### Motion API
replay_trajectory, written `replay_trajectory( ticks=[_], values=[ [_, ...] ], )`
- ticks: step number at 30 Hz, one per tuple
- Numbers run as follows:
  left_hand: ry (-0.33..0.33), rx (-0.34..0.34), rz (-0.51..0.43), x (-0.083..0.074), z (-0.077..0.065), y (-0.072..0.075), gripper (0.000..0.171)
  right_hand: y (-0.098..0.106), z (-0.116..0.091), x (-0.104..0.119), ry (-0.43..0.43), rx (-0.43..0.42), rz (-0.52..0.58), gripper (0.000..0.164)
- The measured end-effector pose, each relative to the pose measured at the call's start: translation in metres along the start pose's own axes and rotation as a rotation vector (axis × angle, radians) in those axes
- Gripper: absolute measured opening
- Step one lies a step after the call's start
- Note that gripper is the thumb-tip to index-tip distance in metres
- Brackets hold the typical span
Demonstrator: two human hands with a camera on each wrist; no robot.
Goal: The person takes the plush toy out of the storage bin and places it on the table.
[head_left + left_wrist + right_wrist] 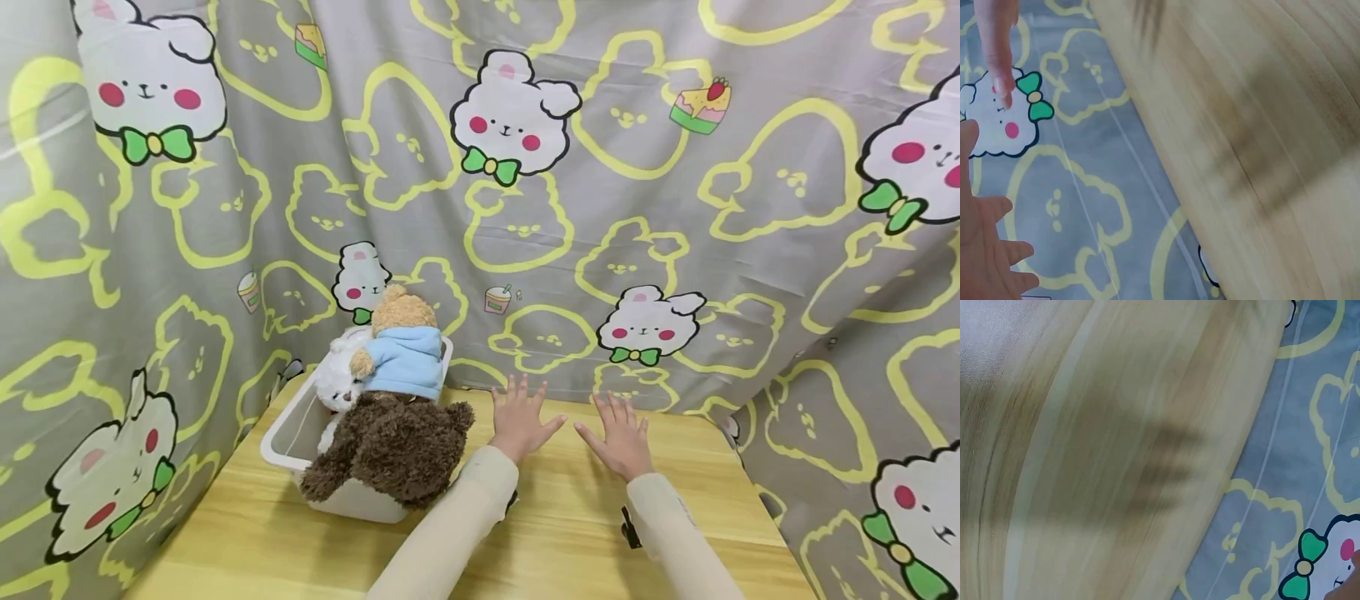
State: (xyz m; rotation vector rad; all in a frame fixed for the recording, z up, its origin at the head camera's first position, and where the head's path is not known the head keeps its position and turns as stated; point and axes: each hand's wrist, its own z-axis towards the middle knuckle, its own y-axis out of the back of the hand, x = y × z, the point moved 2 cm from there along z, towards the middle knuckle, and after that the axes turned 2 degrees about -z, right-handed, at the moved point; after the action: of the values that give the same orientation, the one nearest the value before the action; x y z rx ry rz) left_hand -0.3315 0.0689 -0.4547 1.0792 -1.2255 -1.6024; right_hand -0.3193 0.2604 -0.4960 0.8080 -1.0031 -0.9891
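My left hand (pixel 519 421) is held over the wooden table with its fingers straight and spread, holding nothing. To its right, my right hand (pixel 621 439) has the same spread fingers and also holds nothing. Nearest the left hand is a dark brown plush toy (pixel 408 446), draped over the front of a white plastic bin (pixel 281 454). Behind it in the bin, a tan teddy bear in a light blue hoodie (pixel 408 358) faces away. Beside that bear leans a white plush toy (pixel 341 375). Spread fingers appear at the left edge of the left wrist view.
Light wooden table (pixel 570 533) with its far edge just beyond my fingertips. A grey curtain (pixel 540 267) printed with rabbits and yellow outlines surrounds the table at the back and both sides. Blurred hand shadows fall on the wood in both wrist views.
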Motion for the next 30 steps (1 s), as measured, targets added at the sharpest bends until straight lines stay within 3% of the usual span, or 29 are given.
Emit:
replay_trajectory(
  ticks=[12,24,30],
  values=[
    [-0.077,-0.057,0.013,0.003,-0.006,0.000,0.067,0.002,-0.001,0.011,0.038,0.027,0.036,0.074],
    [-0.244,-0.203,-0.029,0.001,-0.024,0.004,0.039,0.008,-0.002,0.030,0.131,-0.089,0.112,0.055],
    [-0.322,-0.261,-0.015,-0.004,-0.036,0.011,0.035,0.011,-0.001,0.036,0.176,-0.109,0.143,0.050]
  ],
)
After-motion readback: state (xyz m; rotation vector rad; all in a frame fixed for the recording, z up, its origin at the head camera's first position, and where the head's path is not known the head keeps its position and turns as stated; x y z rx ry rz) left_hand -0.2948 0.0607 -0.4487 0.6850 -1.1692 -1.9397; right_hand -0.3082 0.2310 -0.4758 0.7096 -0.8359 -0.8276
